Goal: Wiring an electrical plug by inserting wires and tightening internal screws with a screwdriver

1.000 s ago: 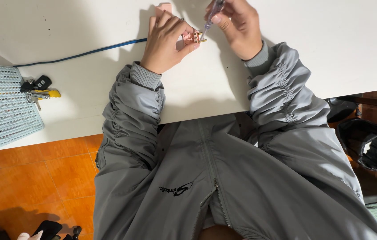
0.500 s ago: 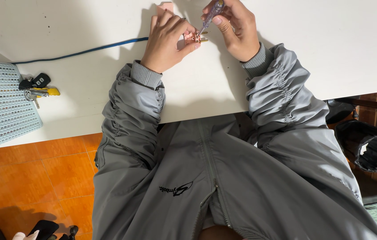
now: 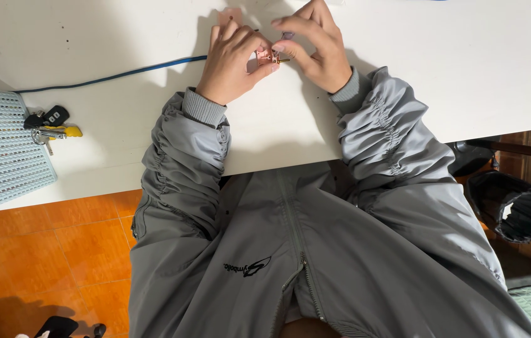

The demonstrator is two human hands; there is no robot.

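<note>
Both my hands meet at the far edge of the white table (image 3: 440,75). My left hand (image 3: 231,59) pinches a small pinkish, copper-coloured part (image 3: 266,58) between thumb and fingers. My right hand (image 3: 317,49) closes on a thin screwdriver-like tool (image 3: 286,36); only a bit of its greyish handle and a yellow tip touching the part show. Another small pink piece (image 3: 231,14) lies on the table just beyond my left hand. Grey jacket sleeves cover both arms.
A blue cable (image 3: 109,77) runs left across the table. A bunch of keys (image 3: 50,124) lies beside a pale blue perforated basket (image 3: 3,156) at the left edge. A black bin (image 3: 510,209) stands on the floor at right; the floor has orange tiles (image 3: 59,250).
The tool that stood up out of my right hand has been lowered into the fingers, its tip now at the part. Both hands stay together at the same spot.
</note>
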